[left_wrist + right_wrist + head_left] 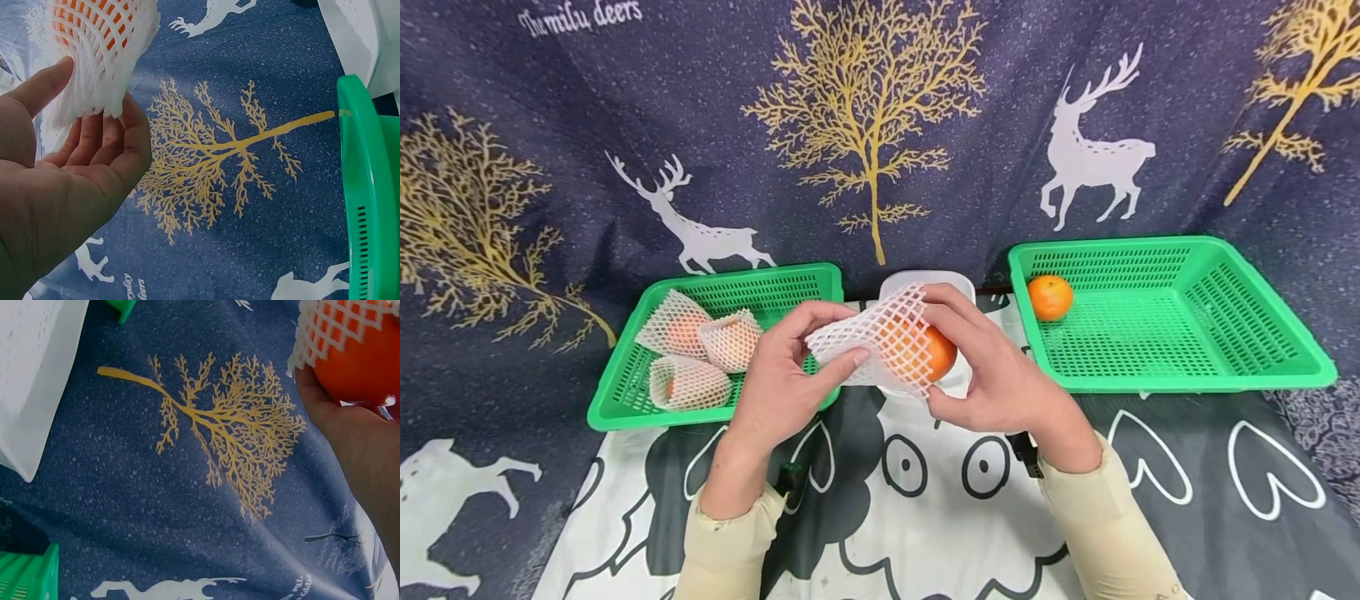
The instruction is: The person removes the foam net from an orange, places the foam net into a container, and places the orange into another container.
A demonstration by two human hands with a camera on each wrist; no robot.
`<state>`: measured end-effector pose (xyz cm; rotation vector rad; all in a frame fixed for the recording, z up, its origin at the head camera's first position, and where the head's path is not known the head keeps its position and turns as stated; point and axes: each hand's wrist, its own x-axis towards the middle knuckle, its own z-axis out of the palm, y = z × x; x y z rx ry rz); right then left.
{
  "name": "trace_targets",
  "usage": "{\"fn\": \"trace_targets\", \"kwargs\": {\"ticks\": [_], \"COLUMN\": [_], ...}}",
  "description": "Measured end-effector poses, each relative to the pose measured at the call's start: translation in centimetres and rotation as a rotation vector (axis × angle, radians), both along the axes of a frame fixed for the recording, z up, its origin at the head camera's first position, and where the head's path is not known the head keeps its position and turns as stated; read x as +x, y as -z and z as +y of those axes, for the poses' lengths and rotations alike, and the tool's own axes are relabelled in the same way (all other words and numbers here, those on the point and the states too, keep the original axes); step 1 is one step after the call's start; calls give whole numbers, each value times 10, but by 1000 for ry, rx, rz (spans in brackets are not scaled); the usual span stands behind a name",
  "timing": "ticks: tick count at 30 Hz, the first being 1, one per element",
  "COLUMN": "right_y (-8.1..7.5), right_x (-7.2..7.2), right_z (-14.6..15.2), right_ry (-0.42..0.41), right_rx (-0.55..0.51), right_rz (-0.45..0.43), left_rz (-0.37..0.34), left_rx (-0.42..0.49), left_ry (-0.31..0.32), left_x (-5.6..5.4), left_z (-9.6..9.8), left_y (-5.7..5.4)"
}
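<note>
Both hands hold an orange (pixel 942 354) partly covered by a white foam net sleeve (pixel 868 333), above the table's middle. My left hand (pixel 790 375) pinches the narrow, loose end of the foam net between thumb and fingers. On the other side, my right hand (pixel 988 367) grips the orange and the net's wide edge, fingers over the top and thumb below. The orange's right end shows bare outside the net. In the left wrist view the net (pixel 103 69) bunches at the thumb; in the right wrist view the bare orange (pixel 356 369) sits against the palm.
A green basket (pixel 625 392) at left holds several netted fruits (pixel 688 383). Another green basket (pixel 1180 383) at right holds one bare orange (pixel 1050 297). Behind the hands stands a white container (pixel 928 279). A dark patterned cloth (pixel 925 208) hangs at the back.
</note>
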<state>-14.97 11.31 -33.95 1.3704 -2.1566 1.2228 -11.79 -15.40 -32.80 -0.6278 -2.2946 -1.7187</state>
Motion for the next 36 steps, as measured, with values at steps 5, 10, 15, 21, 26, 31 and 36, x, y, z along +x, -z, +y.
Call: {"fn": "trace_targets", "kwargs": {"ticks": [5, 10, 15, 21, 26, 31, 36], "right_y": [0, -2, -7, -10, -10, -10, -10], "right_x": [-1, -1, -4, -8, -12, -15, -16], "right_z": [3, 9, 18, 28, 36, 42, 46], "right_ry": [4, 16, 40, 66, 110, 142, 163], "right_rx": [12, 23, 25, 8, -2, -19, -38], "right_rz": [-9, -28, -71, -62, -32, -4, -33], "left_rz": [27, 28, 57, 129, 168, 167, 186], "left_rx": [-19, -38, -65, -130, -181, -258, -294], "left_ry": [-17, -36, -77, -142, -165, -174, -174], "left_x": [-1, -2, -3, -5, -7, -6, -6], "left_z": [0, 1, 5, 8, 12, 18, 23], "left_y": [1, 2, 4, 7, 11, 14, 16]}}
